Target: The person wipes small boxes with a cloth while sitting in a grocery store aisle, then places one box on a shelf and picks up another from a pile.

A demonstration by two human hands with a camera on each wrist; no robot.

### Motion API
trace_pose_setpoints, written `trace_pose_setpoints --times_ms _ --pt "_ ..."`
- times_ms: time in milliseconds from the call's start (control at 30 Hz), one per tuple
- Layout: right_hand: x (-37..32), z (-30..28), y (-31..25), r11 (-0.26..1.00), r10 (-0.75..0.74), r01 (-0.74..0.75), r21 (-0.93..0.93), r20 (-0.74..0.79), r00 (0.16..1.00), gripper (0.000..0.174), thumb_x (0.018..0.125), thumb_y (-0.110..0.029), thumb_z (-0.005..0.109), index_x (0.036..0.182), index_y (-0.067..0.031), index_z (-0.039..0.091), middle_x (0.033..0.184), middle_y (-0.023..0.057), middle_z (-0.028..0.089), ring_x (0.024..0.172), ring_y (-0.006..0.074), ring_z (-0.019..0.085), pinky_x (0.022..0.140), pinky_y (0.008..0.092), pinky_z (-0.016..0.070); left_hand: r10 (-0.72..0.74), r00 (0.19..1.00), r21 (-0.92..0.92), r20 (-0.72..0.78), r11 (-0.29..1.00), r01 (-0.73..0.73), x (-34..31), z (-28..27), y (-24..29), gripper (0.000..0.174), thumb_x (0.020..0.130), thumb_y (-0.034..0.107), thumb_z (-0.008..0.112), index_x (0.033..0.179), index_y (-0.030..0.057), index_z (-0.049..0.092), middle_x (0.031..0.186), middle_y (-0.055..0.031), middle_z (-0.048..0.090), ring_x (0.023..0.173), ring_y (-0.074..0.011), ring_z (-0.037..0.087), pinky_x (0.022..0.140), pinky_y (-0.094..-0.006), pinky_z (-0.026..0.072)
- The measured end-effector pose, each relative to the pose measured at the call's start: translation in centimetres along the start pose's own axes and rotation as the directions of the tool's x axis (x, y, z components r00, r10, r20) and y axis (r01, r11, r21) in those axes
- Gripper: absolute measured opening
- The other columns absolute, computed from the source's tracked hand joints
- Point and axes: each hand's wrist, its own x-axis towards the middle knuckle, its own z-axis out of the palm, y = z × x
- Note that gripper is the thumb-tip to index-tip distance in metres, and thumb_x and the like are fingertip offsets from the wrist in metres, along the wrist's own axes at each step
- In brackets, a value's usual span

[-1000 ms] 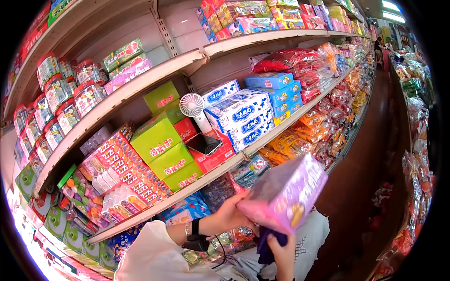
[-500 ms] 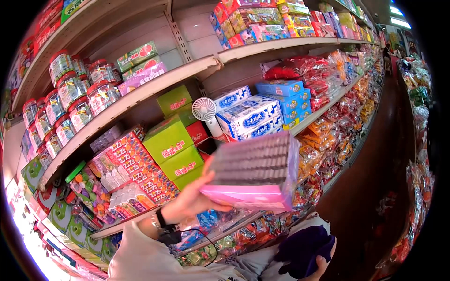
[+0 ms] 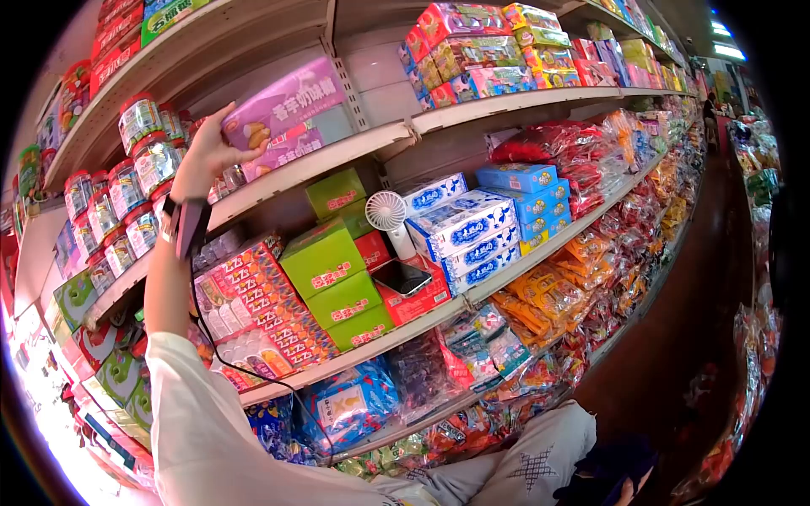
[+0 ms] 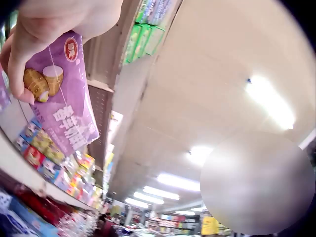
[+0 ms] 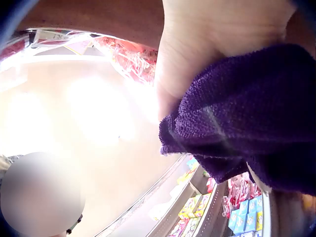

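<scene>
My left hand [image 3: 215,152] grips one end of a purple candy box [image 3: 291,101] at the upper shelf. The box overlaps a second purple box [image 3: 291,150] just below it. Taro pictures and white lettering show on its face in the left wrist view, with the thumb and fingers around its edge. Low at the right, beside the knee, my right hand [image 3: 626,491] holds a dark purple cloth [image 3: 603,468]. In the right wrist view the towel-like cloth hangs in folds from that hand and hides most of the fingers.
Plastic candy jars [image 3: 153,160] stand left of the left hand. On the shelf below are green boxes [image 3: 325,257], a small white fan [image 3: 388,215], a phone [image 3: 402,277] and blue-and-white boxes [image 3: 468,221]. Bagged sweets [image 3: 548,291] fill the lower shelf. An aisle [image 3: 675,312] runs along the right.
My left hand has carried the purple box from over the lap up and left to the upper shelf. My right hand, with the cloth, has moved away to the lower right.
</scene>
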Motion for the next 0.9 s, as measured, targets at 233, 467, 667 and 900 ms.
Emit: trace_pose_setpoints --times_ms 233,467,667,900 --pt "0.0 -0.7 -0.1 0.998 0.000 0.000 0.062 0.005 1.000 0.064 0.090 -0.019 0.059 0.149 0.0015 0.042 0.147 0.0141 0.048 0.133 0.0272 0.047 0.114 0.0400 0.0356 0.146 0.797 0.694 0.586 0.417 -0.587 11.6 -9.9 2.1 0.041 0.102 0.036 0.053 0.119 -0.0012 0.053 0.115 -0.0185 0.058 0.107 -0.0363 0.055 0.093 -0.0536 0.0513" --pt "-0.1 -0.8 -0.1 0.991 -0.024 0.021 0.135 0.017 1.000 0.064 0.090 -0.018 0.059 0.149 0.0009 0.041 0.147 0.0141 0.049 0.132 0.0273 0.049 0.113 0.0398 0.0375 -0.038 0.684 0.546 0.728 -0.572 -0.612 8.6 -7.1 5.9 0.064 0.095 0.050 0.060 0.141 0.0071 0.049 0.151 -0.0181 0.042 0.141 -0.0464 0.032 0.105 -0.0581 0.0459" --pt "0.2 -0.5 -0.2 0.997 0.028 -0.029 0.065 0.008 1.000 0.065 0.091 -0.018 0.059 0.151 0.0000 0.041 0.147 0.0139 0.049 0.132 0.0278 0.049 0.112 0.0393 0.0391 0.421 0.890 0.979 0.177 -0.171 -0.114 8.2 -1.2 2.2 0.076 0.085 0.056 0.070 0.146 0.0143 0.050 0.155 -0.0183 0.040 0.146 -0.0360 0.032 0.116 -0.0461 0.0309" --pt "1.1 -1.0 0.1 1.000 -0.007 0.005 -0.024 -0.066 0.998 0.064 0.091 -0.017 0.059 0.150 0.0007 0.042 0.149 0.0142 0.047 0.135 0.0277 0.046 0.114 0.0390 0.0365 0.149 0.882 0.851 0.447 -0.373 -0.369 11.7 -1.0 2.7 0.086 0.080 0.054 0.078 0.148 0.0104 0.048 0.139 -0.0217 0.058 0.127 -0.0311 0.057 0.109 -0.0365 0.0406"
